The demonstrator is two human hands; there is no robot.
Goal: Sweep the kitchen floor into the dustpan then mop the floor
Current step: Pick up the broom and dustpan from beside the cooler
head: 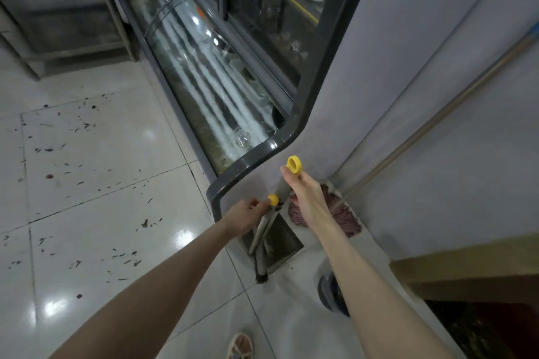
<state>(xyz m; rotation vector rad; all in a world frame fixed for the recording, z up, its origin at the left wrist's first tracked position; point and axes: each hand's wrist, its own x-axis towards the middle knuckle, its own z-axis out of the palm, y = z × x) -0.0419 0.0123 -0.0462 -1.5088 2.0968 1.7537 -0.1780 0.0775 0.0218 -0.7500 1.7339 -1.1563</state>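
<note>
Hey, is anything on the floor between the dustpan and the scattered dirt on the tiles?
Nothing visible. The dustpan sits beside the display cabinet, and only bare tile lies between it and the dirt to its left.

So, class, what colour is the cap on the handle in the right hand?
Yellow. The cap shows best in the head view.

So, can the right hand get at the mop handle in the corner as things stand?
Likely not yet: the right hand holds a ring-capped handle. The mop handle leans close behind, nothing between, once that grip frees.
</note>
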